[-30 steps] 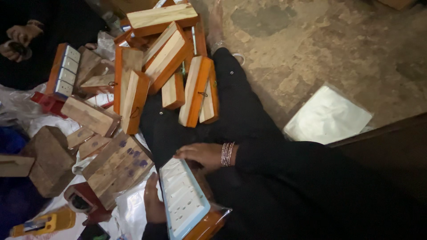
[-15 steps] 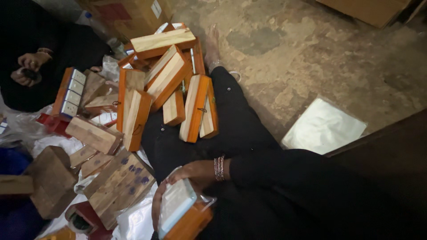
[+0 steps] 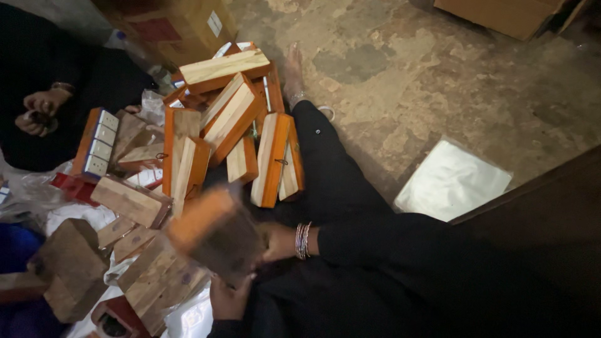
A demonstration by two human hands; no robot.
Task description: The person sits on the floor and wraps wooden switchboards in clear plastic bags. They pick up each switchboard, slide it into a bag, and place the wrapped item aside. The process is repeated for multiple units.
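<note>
Gripping a blurred wooden box [image 3: 216,235] over the lap, right hand [image 3: 275,241] clasps its side while left hand [image 3: 230,299] cups it from below. One box in hand; a whole pile [image 3: 231,125] waits on the floor beyond.

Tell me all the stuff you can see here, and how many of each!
Held wooden box: one, orange-brown, blurred, in both hands at the lap.
Pile of wooden boxes: about a dozen, orange with pale tops, on the floor ahead.
Darker wooden blocks: several, brown, lower left.
Clear plastic bags: a flat stack, whitish, on the floor at right.
Cardboard carton: one, brown, top left; another at the top right corner.
Another person's hands: two, far left.
Bangles: several, silvery, right wrist.
Left hand: under the box.
Right hand: at the box's side.
</note>
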